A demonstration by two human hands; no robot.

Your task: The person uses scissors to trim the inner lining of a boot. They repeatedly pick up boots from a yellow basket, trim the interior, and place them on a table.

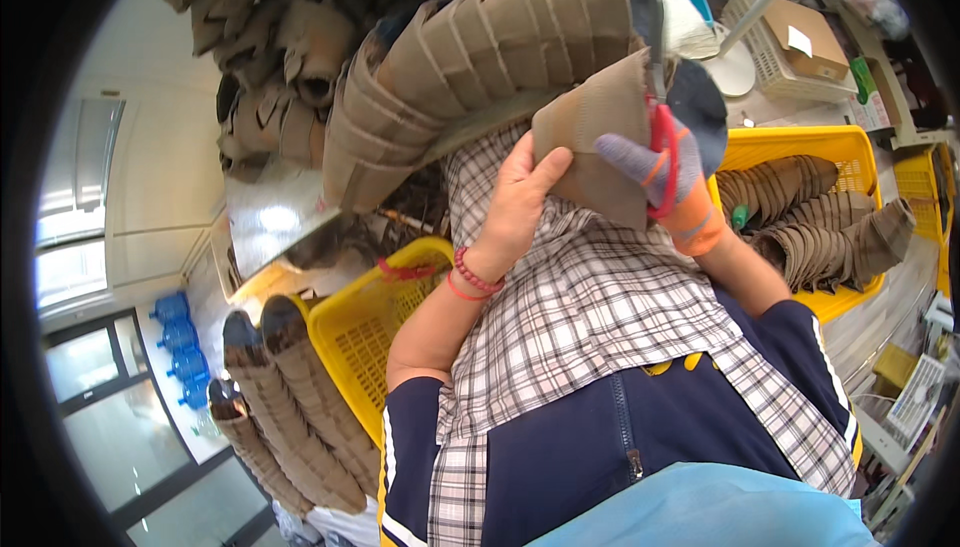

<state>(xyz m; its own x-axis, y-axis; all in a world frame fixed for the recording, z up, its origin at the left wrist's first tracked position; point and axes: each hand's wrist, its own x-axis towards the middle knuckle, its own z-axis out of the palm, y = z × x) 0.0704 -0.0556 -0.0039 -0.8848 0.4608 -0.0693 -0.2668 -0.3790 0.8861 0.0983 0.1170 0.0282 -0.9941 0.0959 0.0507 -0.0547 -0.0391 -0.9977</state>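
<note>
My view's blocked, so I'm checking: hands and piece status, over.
Left hand gripping brown piece. Gloved right hand holding red-handled scissors at its right edge. Row of stacked pieces just beyond.

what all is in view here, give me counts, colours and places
piece: 1, brown, centre
scissors: 1 pair, red handles, right of centre
arched stack: 1, brown, beyond the piece
pile: pieces uncountable, brown, top left
table: 1, white, left
crates: at least 3, yellow, lower left, right and far right
crate stacks: several, brown, in the right-hand crate
leaning stacks: at least 3, brown, lower left
jugs: at least 4, blue, far left
carton: 1, brown, top right
keyboard: 1, white, right edge
apron: 1, plaid, on the person
left hand: 1, bare, on the piece
right hand: 1, gloved purple-grey and orange, in the scissors
</note>
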